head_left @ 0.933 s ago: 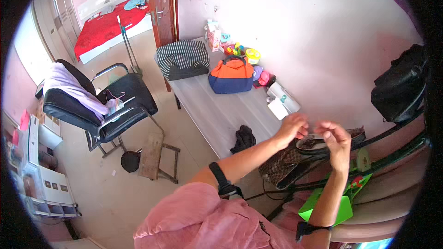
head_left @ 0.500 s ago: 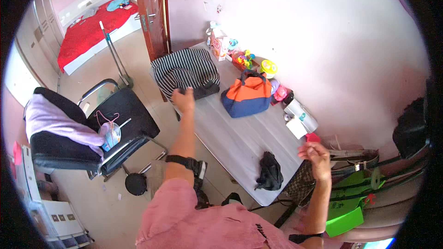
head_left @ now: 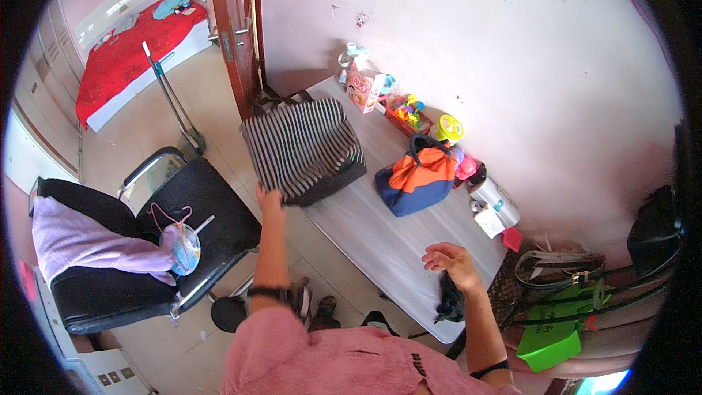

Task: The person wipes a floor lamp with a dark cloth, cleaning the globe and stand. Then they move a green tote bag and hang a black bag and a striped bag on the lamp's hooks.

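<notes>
A black-and-white striped bag (head_left: 303, 148) with dark handles and a dark base lies at the far left end of the grey table (head_left: 365, 241). My left hand (head_left: 269, 199) grips its near left lower corner; some of the fingers are hidden against the fabric. Over the near right part of the table, my right hand (head_left: 455, 265) hovers open and empty, its fingers loosely bent. Partly behind that hand lies a crumpled black cloth-like thing (head_left: 451, 300). An orange and navy bag (head_left: 419, 183) with dark handles sits upright between my hands, touched by neither.
Along the wall stand a pink-and-white box (head_left: 363, 85), a basket of colourful toys (head_left: 406, 113), a yellow-lidded tub (head_left: 447, 129) and a white roll (head_left: 496, 203). A black chair (head_left: 197, 205) with a lilac towel (head_left: 102, 238) is at left, near an open door (head_left: 235, 29).
My left hand has gone from above the striped bag to its lower corner, and the bag now looks flatter and fuller in view. My right hand has moved left, over the table.
</notes>
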Demonstrator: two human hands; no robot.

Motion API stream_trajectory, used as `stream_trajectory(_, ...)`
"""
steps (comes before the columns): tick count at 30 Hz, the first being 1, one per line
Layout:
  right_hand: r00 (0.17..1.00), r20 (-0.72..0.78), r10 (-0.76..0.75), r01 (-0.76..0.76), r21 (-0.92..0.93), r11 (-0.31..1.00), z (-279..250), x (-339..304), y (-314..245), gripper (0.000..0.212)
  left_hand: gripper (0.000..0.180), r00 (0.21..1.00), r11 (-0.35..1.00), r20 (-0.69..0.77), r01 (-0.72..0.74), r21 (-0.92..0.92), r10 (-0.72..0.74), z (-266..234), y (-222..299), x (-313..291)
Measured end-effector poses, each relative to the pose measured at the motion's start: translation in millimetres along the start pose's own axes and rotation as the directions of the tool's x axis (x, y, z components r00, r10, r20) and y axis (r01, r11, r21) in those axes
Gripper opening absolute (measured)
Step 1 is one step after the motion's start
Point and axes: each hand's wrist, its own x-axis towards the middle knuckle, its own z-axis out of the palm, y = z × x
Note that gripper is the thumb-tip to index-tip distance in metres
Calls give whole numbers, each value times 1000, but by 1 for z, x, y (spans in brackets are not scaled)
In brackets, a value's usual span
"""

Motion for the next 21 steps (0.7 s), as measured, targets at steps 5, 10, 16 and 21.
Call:
stream_trajectory(5, 999, 35, -42, 44, -66, 997, 31, 52, 29, 35, 91, 978, 992, 176, 119, -40, -111, -81, 9, -108)
stream_trajectory(10, 832, -108, -544, 322, -704, 633, 98, 110, 48, 67, 82, 869, 948, 399, 206, 243, -292, -114, -2, -159)
stream_trajectory(16, 963, -190, -189, -22, -758, 652, 130, 154, 42, 63, 75, 727, 787, 369, 381, 484, -579, -123, -13, -155)
stream_trajectory(21, 907, -365, -208, -95, -660, 746, 117, 186, 76, 58, 73, 837, 778, 110, 440, 448, -536, -154, -27, -122)
